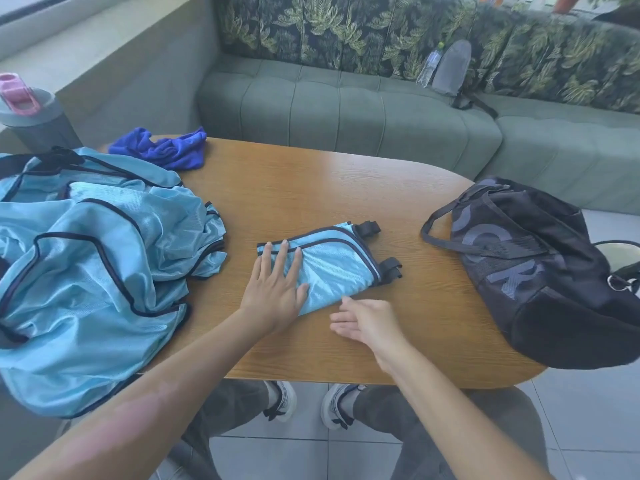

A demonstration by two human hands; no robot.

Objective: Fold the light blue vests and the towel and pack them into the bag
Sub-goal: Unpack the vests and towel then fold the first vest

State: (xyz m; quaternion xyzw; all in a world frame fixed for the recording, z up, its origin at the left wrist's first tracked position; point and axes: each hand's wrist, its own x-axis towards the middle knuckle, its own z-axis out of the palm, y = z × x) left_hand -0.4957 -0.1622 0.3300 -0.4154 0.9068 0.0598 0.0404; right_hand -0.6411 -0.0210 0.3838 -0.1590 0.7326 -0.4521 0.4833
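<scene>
Our left hand (273, 289) lies flat, fingers straight, pressing the folded vest (332, 268) at the middle of the bench (311, 188). Our right hand (363, 322) hovers just beside the vest's near edge, grip apart, holding nothing. We should smooth it, then lift it flat toward the bag (540, 271) right of it. Unfolded vests (93, 265) and towel (162, 148) wait left of it.

Folded vest (334, 268) under left fingers (283, 254); vest pile (97, 265) left of them, towel (162, 148) behind, bag (540, 271) right.
</scene>
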